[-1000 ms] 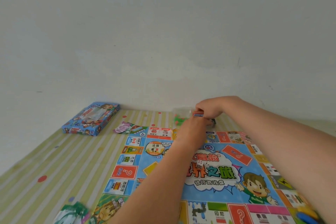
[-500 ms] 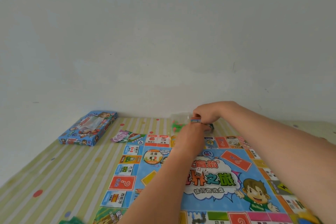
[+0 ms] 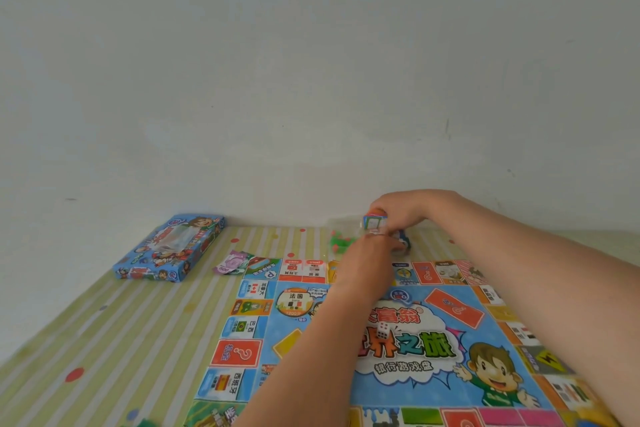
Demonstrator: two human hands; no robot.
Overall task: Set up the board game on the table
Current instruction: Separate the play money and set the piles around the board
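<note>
gripping card stack point(image 3: 374, 221), right hand point(image 3: 403, 210) touches left hand point(image 3: 367, 255) past board point(image 3: 239, 354).

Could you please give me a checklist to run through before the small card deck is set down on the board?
1. Board lies open and flat on the table: ok.
2. Right hand has the small card deck: ok, its fingers pinch it.
3. Left hand shares the grip: cannot tell, its fingers are hidden.
4. Orange card space on the board is free: ok.
5. Die is out on the board: ok.
6. Green pieces unpacked: not ok, they sit in a clear bag past the board's far edge.
</note>
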